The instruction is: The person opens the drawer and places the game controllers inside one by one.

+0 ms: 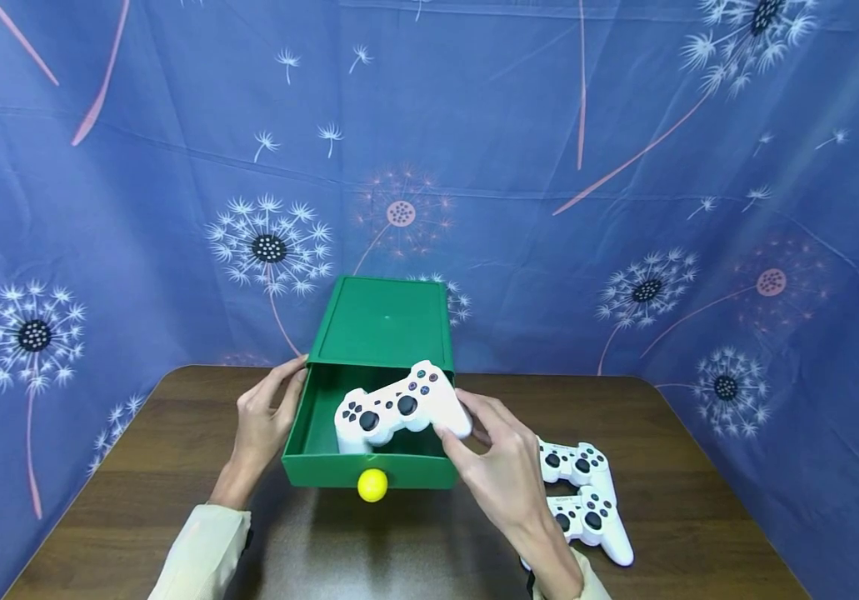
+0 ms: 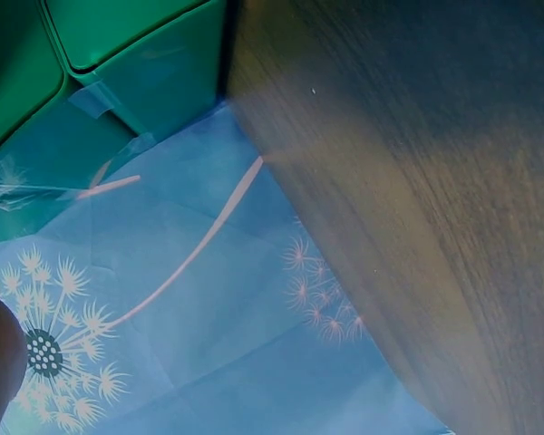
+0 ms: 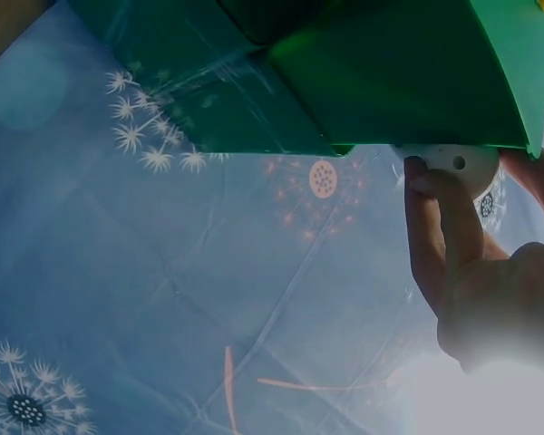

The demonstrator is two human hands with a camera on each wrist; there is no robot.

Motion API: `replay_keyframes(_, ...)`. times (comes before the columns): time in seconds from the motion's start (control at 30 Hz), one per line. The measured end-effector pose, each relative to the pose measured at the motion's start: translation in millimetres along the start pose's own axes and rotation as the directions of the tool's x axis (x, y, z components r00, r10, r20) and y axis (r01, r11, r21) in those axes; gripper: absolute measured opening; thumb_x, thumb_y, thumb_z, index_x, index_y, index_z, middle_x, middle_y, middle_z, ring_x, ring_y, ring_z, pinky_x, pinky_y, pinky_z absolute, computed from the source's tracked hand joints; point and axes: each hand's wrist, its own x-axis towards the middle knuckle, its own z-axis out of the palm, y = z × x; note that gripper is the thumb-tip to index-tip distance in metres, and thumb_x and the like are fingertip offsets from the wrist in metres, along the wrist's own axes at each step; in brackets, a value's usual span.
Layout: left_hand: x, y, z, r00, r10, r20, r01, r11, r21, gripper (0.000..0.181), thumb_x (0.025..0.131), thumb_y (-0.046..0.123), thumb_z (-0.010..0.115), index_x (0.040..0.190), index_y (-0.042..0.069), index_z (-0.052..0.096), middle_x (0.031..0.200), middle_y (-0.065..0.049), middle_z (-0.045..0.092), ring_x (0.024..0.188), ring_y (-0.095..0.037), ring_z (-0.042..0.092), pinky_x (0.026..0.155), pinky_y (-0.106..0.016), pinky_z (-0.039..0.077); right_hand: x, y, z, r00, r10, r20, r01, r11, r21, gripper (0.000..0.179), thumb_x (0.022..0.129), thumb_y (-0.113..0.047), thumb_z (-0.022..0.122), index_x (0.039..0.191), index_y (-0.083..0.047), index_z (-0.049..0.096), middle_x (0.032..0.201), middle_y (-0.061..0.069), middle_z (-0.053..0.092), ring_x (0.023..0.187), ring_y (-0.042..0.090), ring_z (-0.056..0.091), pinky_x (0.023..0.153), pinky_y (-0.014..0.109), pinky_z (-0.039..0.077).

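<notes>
A green box [image 1: 392, 321] with its drawer [image 1: 309, 429] pulled out toward me stands on the table; a yellow ball knob [image 1: 372, 485] sits on the drawer front. Over the drawer, a white game controller [image 1: 387, 407] is tilted, its left grip lower inside and its right end above the rim. My right hand [image 1: 496, 454] pinches that right end between thumb and fingers, as the right wrist view also shows with the controller's end [image 3: 462, 165] past the box side. My left hand [image 1: 264, 421] touches the box's left side with its fingertips near the drawer opening.
Two more white controllers [image 1: 586, 500] lie on the brown wooden table [image 1: 669, 467] to the right, partly behind my right forearm. A blue cloth [image 1: 474, 108] with dandelion prints hangs behind the table. Clear tape [image 2: 95, 98] shows on the box side.
</notes>
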Motion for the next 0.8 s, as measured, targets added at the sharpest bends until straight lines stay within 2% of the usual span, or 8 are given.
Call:
replay_keyframes(0.23, -0.9, 0.3, -1.0, 1.0, -0.005, 0.009, 0.005, 1.0, -0.002, 0.041, 0.087, -0.018, 0.071, 0.125, -0.003, 0.072, 0.115, -0.016, 0.075, 0.098, -0.015, 0.072, 0.087, -0.013, 0.053, 2.6, -0.3, 0.9, 0.998, 0.057, 0.036, -0.057, 0.998, 0.014, 0.046, 0.078, -0.001, 0.09, 0.122, 0.003, 0.073, 0.112, 0.011, 0.072, 0.094, 0.021, 0.075, 0.076, 0.025, 0.061)
replay_keyframes(0.43, -0.3, 0.9, -0.7, 1.0, -0.011, 0.016, 0.011, 1.0, -0.006, 0.042, 0.086, -0.021, 0.07, 0.125, -0.004, 0.071, 0.116, -0.016, 0.074, 0.105, -0.002, 0.067, 0.087, -0.013, 0.054, 2.4, -3.2, 1.5, 0.994, 0.098, 0.056, -0.1, 0.994, 0.036, 0.046, 0.079, -0.003, 0.09, 0.122, 0.001, 0.074, 0.112, 0.01, 0.072, 0.094, 0.022, 0.075, 0.076, 0.031, 0.063)
replay_keyframes(0.6, -0.4, 1.9, -0.8, 1.0, -0.011, 0.012, 0.011, 1.0, 0.0, 0.046, 0.084, -0.023, 0.071, 0.125, -0.003, 0.071, 0.116, -0.016, 0.074, 0.103, -0.004, 0.068, 0.087, -0.013, 0.053, 1.7, -6.0, 2.9, 0.989, 0.129, 0.072, -0.132, 0.991, 0.037, 0.045, 0.079, -0.005, 0.091, 0.121, -0.001, 0.075, 0.111, 0.008, 0.072, 0.094, 0.02, 0.075, 0.076, 0.026, 0.062)
replay_keyframes(0.8, -0.6, 2.7, -0.8, 1.0, -0.005, 0.002, 0.005, 1.0, 0.004, 0.049, 0.081, -0.025, 0.072, 0.124, -0.003, 0.072, 0.115, -0.015, 0.075, 0.099, -0.011, 0.071, 0.087, -0.013, 0.054, 2.3, -6.8, 3.9, 0.989, 0.121, 0.088, -0.124, 0.992, 0.028, 0.043, 0.079, -0.005, 0.091, 0.119, -0.001, 0.075, 0.108, 0.007, 0.072, 0.091, 0.018, 0.074, 0.076, 0.023, 0.061)
